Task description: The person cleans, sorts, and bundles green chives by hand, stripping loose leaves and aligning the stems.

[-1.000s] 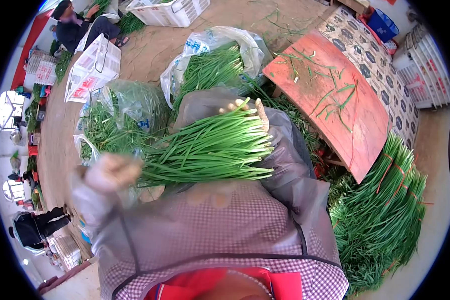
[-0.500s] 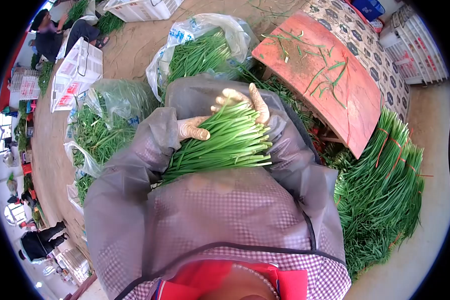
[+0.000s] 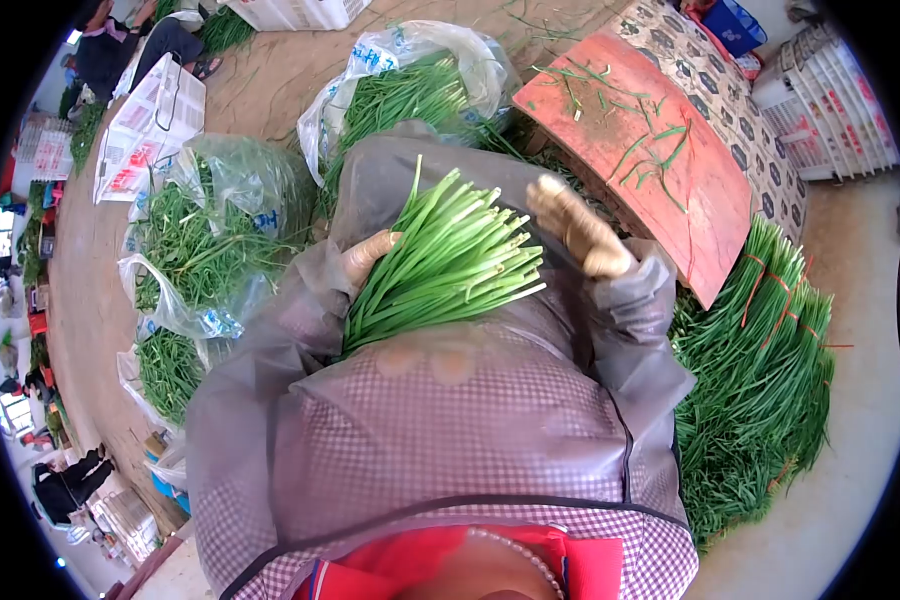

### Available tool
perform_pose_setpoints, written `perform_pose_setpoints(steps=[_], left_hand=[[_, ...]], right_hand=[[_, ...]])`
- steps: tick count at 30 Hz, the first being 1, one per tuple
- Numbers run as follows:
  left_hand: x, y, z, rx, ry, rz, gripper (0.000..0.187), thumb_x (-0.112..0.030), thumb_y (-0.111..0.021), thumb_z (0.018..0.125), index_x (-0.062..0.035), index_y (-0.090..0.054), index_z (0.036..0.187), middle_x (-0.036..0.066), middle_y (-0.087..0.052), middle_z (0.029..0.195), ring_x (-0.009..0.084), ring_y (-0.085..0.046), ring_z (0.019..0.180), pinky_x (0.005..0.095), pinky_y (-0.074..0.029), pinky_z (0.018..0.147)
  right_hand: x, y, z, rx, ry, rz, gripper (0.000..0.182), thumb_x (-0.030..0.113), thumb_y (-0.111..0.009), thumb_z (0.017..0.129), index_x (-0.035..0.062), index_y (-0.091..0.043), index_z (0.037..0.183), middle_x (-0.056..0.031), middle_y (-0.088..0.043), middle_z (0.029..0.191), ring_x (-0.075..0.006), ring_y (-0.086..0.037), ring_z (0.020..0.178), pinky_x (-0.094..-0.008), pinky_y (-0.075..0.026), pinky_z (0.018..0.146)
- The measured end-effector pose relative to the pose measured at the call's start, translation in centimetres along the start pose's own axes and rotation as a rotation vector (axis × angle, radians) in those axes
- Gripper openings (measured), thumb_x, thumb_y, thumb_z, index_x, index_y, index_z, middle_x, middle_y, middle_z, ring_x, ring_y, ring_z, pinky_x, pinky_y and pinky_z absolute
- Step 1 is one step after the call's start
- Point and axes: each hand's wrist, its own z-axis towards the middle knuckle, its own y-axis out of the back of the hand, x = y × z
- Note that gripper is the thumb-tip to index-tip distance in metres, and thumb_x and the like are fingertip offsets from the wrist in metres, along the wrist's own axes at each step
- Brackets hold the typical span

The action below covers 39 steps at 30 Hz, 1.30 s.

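Observation:
A loose bunch of garlic chives (image 3: 450, 255) lies across my lap, its pale cut ends fanned to the right. My gloved left hand (image 3: 370, 256) is closed around the leafy side of the bunch; most of its fingers are hidden under the stems. Off to the right, my gloved right hand (image 3: 582, 228) is raised apart from the chives, fingers stretched out, holding nothing. It is near the edge of a low reddish board (image 3: 660, 150), where some loose green blades are scattered.
Tied chive bundles (image 3: 760, 380) are piled to my right. Plastic bags of greens (image 3: 210, 250) stand at left, another bag (image 3: 410, 95) ahead. A white crate (image 3: 150, 130) is farther left, near a seated person (image 3: 110, 55). Stacked white crates (image 3: 825, 105) stand at the back right.
My right hand has moved away from the cut ends to the right. The bunch stays in my left hand, its stems now more fanned and tilted upward.

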Motion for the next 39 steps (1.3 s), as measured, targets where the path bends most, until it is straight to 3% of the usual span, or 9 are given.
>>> perform_pose_setpoints(steps=[4,5,7,12,22,24,27,36,39], left_hand=[[0.0,-1.9,0.1,-0.039,-0.008,-0.055,0.050,-0.032,-0.059,0.086,-0.0028,-0.051,0.126,0.012,-0.061,0.115,0.0207,-0.060,0.100,0.0350,-0.048,0.091],[-0.1,-2.0,0.4,-0.019,0.021,-0.053,0.050,-0.032,-0.059,0.086,-0.0029,-0.051,0.125,0.012,-0.061,0.115,0.0207,-0.060,0.100,0.0351,-0.048,0.091],[-0.7,-2.0,0.6,0.037,0.066,-0.056,0.050,-0.031,-0.058,0.087,-0.0035,-0.050,0.127,0.011,-0.060,0.118,0.0191,-0.059,0.104,0.0343,-0.048,0.092],[-1.1,-6.3,0.6,-0.006,0.060,-0.005,0.060,-0.042,-0.062,0.085,-0.0060,-0.048,0.131,0.008,-0.060,0.118,0.0150,-0.059,0.102,0.0291,-0.050,0.088],[-3.3,-5.6,-0.2,-0.200,0.027,0.133,0.070,-0.059,-0.048,0.087,-0.0064,-0.044,0.134,0.009,-0.055,0.125,0.0167,-0.053,0.111,0.0308,-0.044,0.095],[-4.6,-4.3,0.0,0.106,-0.196,0.417,0.085,-0.061,-0.047,0.087,0.0008,-0.026,0.141,0.012,-0.037,0.141,0.0206,-0.032,0.131,0.0342,-0.025,0.109],[-5.4,-3.6,0.0,0.216,-0.286,0.758,0.084,-0.058,-0.052,0.087,-0.0002,-0.027,0.142,0.011,-0.040,0.138,0.0189,-0.035,0.129,0.0349,-0.027,0.107],[-6.4,-4.5,0.2,-0.021,0.166,0.939,0.067,-0.056,-0.046,0.091,0.0008,-0.049,0.126,0.010,-0.058,0.116,0.0157,-0.053,0.103,0.0286,-0.041,0.090],[-6.0,-3.7,0.5,-0.084,0.186,1.058,0.065,-0.056,-0.042,0.092,0.0002,-0.053,0.123,0.009,-0.059,0.114,0.0162,-0.052,0.104,0.0299,-0.039,0.092]], right_hand=[[-0.8,-3.8,-0.2,0.117,-0.158,-0.202,0.133,0.044,-0.084,0.060,-0.0039,0.008,0.144,-0.0156,-0.003,0.153,-0.0250,-0.010,0.140,-0.0382,-0.010,0.112],[-3.5,-4.1,-0.3,0.108,0.083,-0.323,0.132,0.040,-0.085,0.061,-0.0009,0.009,0.145,-0.0137,-0.003,0.153,-0.0238,-0.011,0.139,-0.0382,-0.011,0.111],[-0.8,-9.0,2.8,-0.141,-0.170,0.313,0.128,0.030,-0.084,0.065,0.0084,0.011,0.146,-0.0091,-0.005,0.154,-0.0231,-0.014,0.139,-0.0388,-0.015,0.111],[-3.8,-7.8,6.0,-0.281,0.150,0.222,0.129,0.018,-0.084,0.065,0.0166,0.017,0.145,-0.0109,-0.016,0.151,-0.0262,-0.028,0.134,-0.0427,-0.025,0.109],[-4.0,-7.9,9.6,-0.354,0.135,0.432,0.103,0.005,-0.069,0.070,0.0125,-0.002,0.148,-0.0161,-0.055,0.119,-0.0297,-0.056,0.108,-0.0442,-0.044,0.096],[-3.4,-8.6,9.8,-0.434,0.092,0.557,0.102,0.002,-0.067,0.071,0.0146,-0.002,0.148,-0.0156,-0.055,0.119,-0.0291,-0.055,0.108,-0.0436,-0.044,0.096],[-3.6,-8.5,10.0,-0.455,0.081,0.533,0.100,0.000,-0.068,0.071,0.0150,-0.006,0.148,-0.0145,-0.055,0.119,-0.0282,-0.054,0.110,-0.0428,-0.043,0.096],[-4.0,-7.5,11.3,-0.345,0.146,0.304,0.088,-0.005,-0.072,0.065,0.0084,-0.030,0.142,-0.0120,-0.048,0.125,-0.0250,-0.051,0.112,-0.0393,-0.040,0.098],[-3.9,-7.3,11.9,-0.222,0.148,0.388,0.053,-0.005,-0.069,0.068,0.0012,-0.056,0.119,-0.0108,-0.056,0.116,-0.0277,-0.055,0.108,-0.0411,-0.044,0.093]])
